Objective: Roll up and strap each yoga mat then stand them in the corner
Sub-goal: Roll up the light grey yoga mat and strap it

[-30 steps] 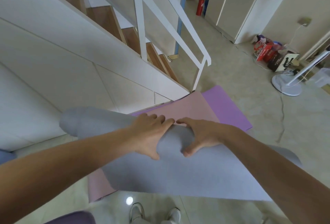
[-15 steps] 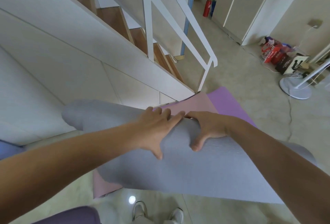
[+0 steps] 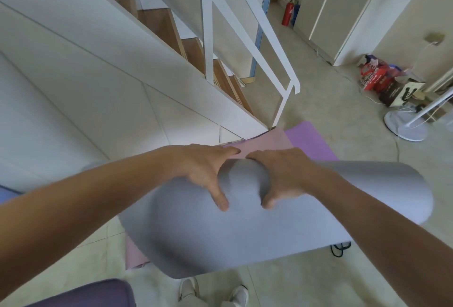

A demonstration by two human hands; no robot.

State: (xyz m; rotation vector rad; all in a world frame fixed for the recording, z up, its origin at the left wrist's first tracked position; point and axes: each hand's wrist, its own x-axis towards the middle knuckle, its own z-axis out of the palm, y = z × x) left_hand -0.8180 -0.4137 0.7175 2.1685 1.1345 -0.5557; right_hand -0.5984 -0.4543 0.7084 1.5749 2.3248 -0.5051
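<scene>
A grey yoga mat [image 3: 245,230] is partly rolled and lifted off the floor in front of me, its loose end hanging toward my feet. My left hand [image 3: 203,172] grips the roll near its middle, fingers over the top and thumb on the near side. My right hand [image 3: 282,177] grips it right beside the left hand in the same way. Under it a pink mat [image 3: 264,142] lies flat on the floor, overlapping a purple mat [image 3: 311,142]. A dark strap [image 3: 339,249] lies on the floor below the grey mat's right edge.
A white staircase wall [image 3: 110,101] and handrail [image 3: 269,37] rise on the left. A fan base [image 3: 404,126], bags and a box [image 3: 382,81] stand at the right wall. A red fire extinguisher [image 3: 287,14] stands far back. A purple cushion [image 3: 85,294] sits at the bottom left.
The grey roll has turned further and risen, its right end swinging up to the right. Both hands have kept their grip side by side.
</scene>
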